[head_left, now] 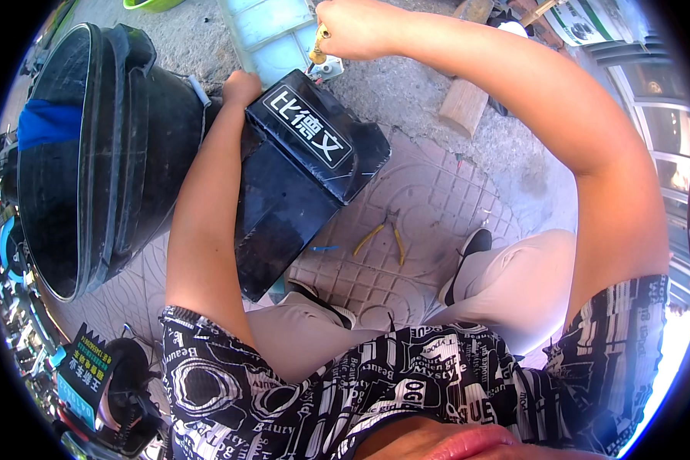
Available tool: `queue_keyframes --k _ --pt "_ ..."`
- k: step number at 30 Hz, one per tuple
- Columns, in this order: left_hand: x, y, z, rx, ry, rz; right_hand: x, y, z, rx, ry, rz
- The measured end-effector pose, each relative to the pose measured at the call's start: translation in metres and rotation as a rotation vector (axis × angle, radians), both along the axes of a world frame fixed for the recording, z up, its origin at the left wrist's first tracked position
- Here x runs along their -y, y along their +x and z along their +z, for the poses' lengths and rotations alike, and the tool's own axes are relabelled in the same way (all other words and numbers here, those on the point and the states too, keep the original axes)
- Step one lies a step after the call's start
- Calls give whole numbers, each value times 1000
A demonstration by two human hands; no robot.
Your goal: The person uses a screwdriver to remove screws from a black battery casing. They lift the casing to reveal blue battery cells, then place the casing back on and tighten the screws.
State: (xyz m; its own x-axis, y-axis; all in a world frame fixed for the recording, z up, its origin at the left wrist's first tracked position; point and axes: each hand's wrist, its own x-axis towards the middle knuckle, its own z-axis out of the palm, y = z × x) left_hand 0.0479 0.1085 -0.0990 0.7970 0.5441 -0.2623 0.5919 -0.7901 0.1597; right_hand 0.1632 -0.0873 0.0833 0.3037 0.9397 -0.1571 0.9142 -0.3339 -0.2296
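Note:
A black plastic box (283,211) with a white-lettered raised end lies slanted on the ground in front of me. My right hand (360,31) is closed around the yellow handle of a screwdriver (318,47). The screwdriver's shaft points down at the box's far end, beside a small pale fitting (330,68); its tip is hard to make out. At the box's far left corner, my left hand (242,89) grips the edge with curled fingers, their tips hidden. Yellow-handled pliers (382,236) lie spread on the paving, right of the box.
A large black bucket (141,153) with blue cloth (49,123) inside stands at the left. Beyond the box lies a pale blue compartment tray (272,34). A wooden block (464,107) rests at the far right. Near the pliers is a small blue piece (324,248).

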Motion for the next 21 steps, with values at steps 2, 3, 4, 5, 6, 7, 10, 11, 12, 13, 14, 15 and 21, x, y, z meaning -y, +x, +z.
queue_keyframes --k 2,3,4,5,6,7,10,11,12,13,14,15,21 --pt "-5 -1 -6 14 -8 44 -1 -7 3 32 -32 -6" --pt "-6 0 -8 25 -18 79 -2 -9 4 49 -48 -11" --pt "-8 0 -10 35 -27 115 -6 -10 2 75 -68 15" --pt "-11 -3 -12 26 -10 79 -13 -12 -3 100 -88 41" --pt "-9 -5 -10 19 3 39 -21 -12 -9 126 -112 65" --pt "-4 -1 -7 22 13 -11 -28 -7 -13 80 -250 0" --pt "0 -1 -3 20 19 -8 -72 -8 -26 -32 -610 -295" --pt "0 1 -3 24 17 -2 -90 -14 -28 -34 -702 -476" --pt "-5 -4 -4 16 22 15 -104 -20 -33 26 -767 -455" --pt "-7 -2 -6 19 21 22 -115 -21 -38 93 -837 -445" --pt "-10 0 -8 53 1 47 -119 -20 -46 226 -878 -244" --pt "-15 -1 -14 81 -19 78 -125 -20 -61 354 -909 -33" --pt "-9 7 -20 128 -73 125 -129 -7 -105 762 -760 451"
